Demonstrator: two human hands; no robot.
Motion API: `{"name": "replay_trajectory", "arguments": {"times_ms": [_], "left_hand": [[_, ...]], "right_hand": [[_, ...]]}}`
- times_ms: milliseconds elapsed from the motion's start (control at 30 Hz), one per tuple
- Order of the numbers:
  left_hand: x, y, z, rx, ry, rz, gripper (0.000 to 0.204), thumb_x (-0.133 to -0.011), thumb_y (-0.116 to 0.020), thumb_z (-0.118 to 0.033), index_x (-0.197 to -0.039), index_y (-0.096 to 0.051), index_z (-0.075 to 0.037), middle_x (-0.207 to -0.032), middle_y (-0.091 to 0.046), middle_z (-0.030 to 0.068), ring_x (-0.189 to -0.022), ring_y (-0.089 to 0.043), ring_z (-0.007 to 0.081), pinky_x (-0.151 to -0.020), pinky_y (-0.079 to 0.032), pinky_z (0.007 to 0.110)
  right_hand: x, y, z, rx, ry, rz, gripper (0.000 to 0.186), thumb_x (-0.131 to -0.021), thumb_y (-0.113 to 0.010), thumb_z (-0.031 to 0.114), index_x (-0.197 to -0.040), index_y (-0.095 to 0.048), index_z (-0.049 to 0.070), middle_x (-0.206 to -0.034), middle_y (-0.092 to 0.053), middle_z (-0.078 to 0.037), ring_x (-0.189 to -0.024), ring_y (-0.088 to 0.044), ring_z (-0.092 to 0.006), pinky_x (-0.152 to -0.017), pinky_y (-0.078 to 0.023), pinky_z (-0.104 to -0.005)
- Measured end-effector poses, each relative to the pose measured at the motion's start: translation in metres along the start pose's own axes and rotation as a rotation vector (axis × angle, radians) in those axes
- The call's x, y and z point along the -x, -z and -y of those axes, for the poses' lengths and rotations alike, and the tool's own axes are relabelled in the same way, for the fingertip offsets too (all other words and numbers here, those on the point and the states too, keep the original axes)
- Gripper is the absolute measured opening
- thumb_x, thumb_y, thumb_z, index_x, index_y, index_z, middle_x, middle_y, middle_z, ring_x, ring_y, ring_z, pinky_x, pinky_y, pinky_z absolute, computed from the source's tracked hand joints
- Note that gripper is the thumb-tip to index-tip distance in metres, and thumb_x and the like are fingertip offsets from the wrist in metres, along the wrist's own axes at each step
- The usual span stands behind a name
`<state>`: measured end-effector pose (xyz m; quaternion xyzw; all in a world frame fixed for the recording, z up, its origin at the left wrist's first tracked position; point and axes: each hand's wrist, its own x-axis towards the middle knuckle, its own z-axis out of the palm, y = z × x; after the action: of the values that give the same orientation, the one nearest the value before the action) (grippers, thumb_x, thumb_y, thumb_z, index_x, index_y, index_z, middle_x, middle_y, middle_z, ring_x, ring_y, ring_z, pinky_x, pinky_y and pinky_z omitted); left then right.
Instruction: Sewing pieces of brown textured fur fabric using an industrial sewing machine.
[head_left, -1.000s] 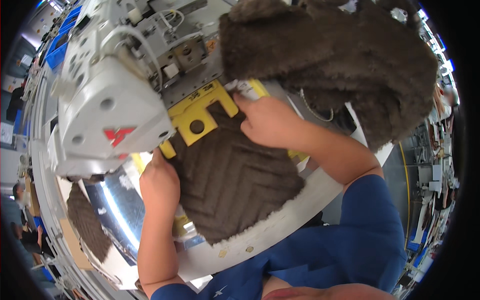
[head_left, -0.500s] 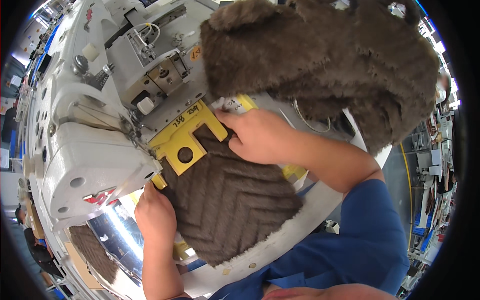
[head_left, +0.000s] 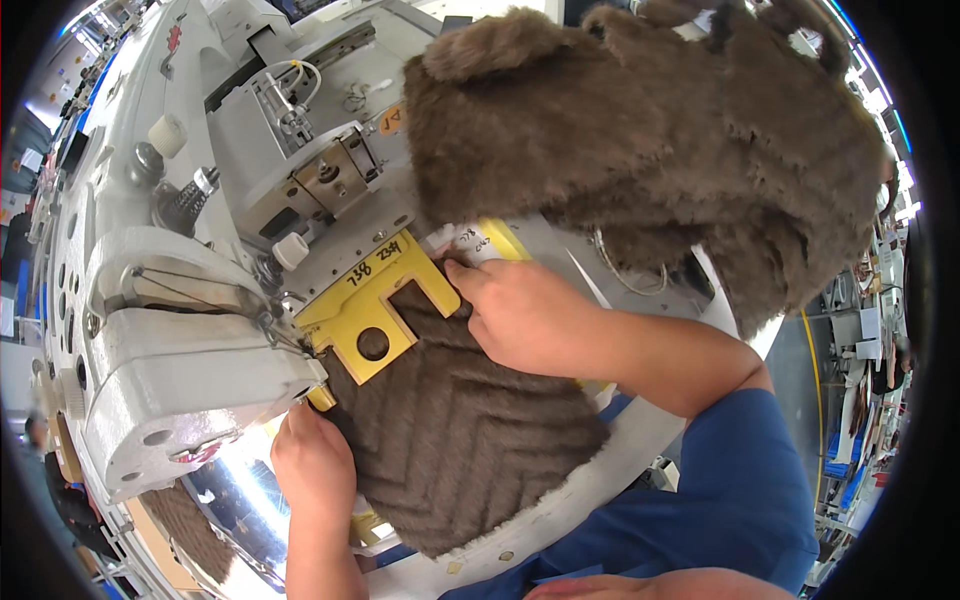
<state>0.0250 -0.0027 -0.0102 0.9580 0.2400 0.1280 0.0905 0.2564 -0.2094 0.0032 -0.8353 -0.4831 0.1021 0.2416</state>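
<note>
1. Nearest lies the pale table rim (head_left: 565, 507), with the brown quilted fur panel (head_left: 480, 425) lying just beyond it, its far edge running under the yellow plate (head_left: 372, 305).
2. The panel looks light, soft and floppy, its pile perhaps a little slippery; it would likely bunch if pushed, so the flat side edges near the plate seem the best hold.
3. The left hand (head_left: 315, 460) has its fingers drawn close together at the panel's left edge, below the machine head (head_left: 200, 385); whether they pinch cloth cannot be told.
4. The right hand (head_left: 530, 315) points its forefinger beside the plate's right prong, other fingers curled under; any grip is hidden.
5. The plate looks stiff and thin.
6. Farther off, a thick brown fur heap (head_left: 620, 120) looks bulkier and heavier.
</note>
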Motion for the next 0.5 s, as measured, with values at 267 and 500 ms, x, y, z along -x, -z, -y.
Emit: {"name": "replay_trajectory", "arguments": {"times_ms": [267, 500], "left_hand": [[-0.001, 0.004, -0.002, -0.031, 0.071, 0.091, 0.034, -0.096, -0.059, 0.000, -0.128, -0.068, 0.008, -0.092, -0.073, 0.0284, -0.083, -0.072, 0.0474, -0.073, -0.058, 0.054], [0.000, -0.001, 0.003, 0.056, -0.003, 0.035, 0.021, -0.093, -0.062, 0.000, -0.114, -0.066, 0.005, -0.086, -0.071, 0.0260, -0.080, -0.070, 0.0468, -0.072, -0.057, 0.056]], "right_hand": [[0.002, 0.010, 0.009, 0.004, -0.187, 0.069, 0.063, -0.088, -0.064, 0.007, -0.148, -0.052, -0.010, -0.099, -0.072, -0.030, -0.094, -0.070, -0.0473, -0.084, -0.057, -0.0531], [0.004, -0.003, 0.007, 0.245, -0.031, 0.041, 0.062, -0.087, -0.064, 0.008, -0.145, -0.056, -0.012, -0.102, -0.071, -0.028, -0.092, -0.070, -0.0430, -0.084, -0.058, -0.0507]]}}
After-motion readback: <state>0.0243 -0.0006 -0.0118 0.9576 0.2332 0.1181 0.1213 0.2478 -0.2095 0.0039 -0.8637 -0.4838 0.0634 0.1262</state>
